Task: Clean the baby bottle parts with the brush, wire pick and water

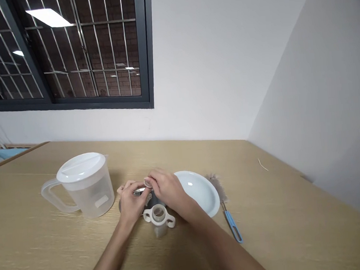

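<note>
Over a dark metal dish [154,201], my two hands meet with their fingertips almost touching. My right hand [169,190] is closed in a pinch on a small whitish round piece [147,183]. Fingers and thumb of my left hand [132,202] are pressed together just beside it, near a thin shiny edge; what they hold is too small to tell. Just in front of the dish, a clear baby bottle [159,221] with two white side handles stands upright with its mouth uncovered. My hands hide much of the dish and its contents.
A lidded translucent pitcher [92,197] stands to the left, handle outward. Right of my hands lie a pale blue-white plate [209,197] and a bottle brush [232,225] with a blue handle. A thin pale strip [262,164] lies farther right, near the wall.
</note>
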Demonstrator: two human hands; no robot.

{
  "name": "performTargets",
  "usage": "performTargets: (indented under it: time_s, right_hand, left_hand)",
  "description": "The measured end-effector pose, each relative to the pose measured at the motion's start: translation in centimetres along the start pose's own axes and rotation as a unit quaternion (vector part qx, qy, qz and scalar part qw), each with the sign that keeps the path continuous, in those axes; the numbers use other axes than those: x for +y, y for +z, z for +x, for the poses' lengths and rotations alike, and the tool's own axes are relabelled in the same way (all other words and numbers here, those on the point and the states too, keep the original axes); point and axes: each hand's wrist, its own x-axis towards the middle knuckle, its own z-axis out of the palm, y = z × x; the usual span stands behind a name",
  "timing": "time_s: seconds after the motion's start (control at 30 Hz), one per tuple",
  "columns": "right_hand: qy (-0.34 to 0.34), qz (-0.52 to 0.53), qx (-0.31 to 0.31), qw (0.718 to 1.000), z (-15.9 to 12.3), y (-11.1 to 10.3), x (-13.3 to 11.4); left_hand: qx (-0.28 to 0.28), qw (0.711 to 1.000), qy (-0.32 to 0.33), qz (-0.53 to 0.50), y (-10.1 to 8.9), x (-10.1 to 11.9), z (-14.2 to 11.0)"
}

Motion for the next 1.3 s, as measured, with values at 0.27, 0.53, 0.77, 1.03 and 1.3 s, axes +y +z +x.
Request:
performTargets:
  time_s: [0.27,0.53,0.77,1.03,1.3]
  right_hand:
    - [0.014,-0.004,0.053,0.998,0.6,-3.4,-0.3]
    - [0.005,0.007,0.024,1.000,0.5,-2.1,-0.6]
    - [0.005,-0.012,0.042,0.999,0.0,-0.6,-0.5]
    - [0.005,0.003,0.102,0.995,0.3,-5.0,-0.2]
    - [0.006,0.019,0.130,0.991,0.3,-5.8,-0.5]
  left_hand:
    - [-0.001,1.000,0.011,0.012,-0.1,-0.2,-0.1]
    - [0.014,1.000,0.018,0.006,-0.2,0.8,-0.4]
    - [0.039,0.998,0.033,0.032,-0.2,-0.6,0.1]
    - [-0.010,0.999,0.027,0.016,0.0,-0.3,-0.1]
    - [-0.008,1.000,0.028,0.011,-0.2,0.2,-0.2]
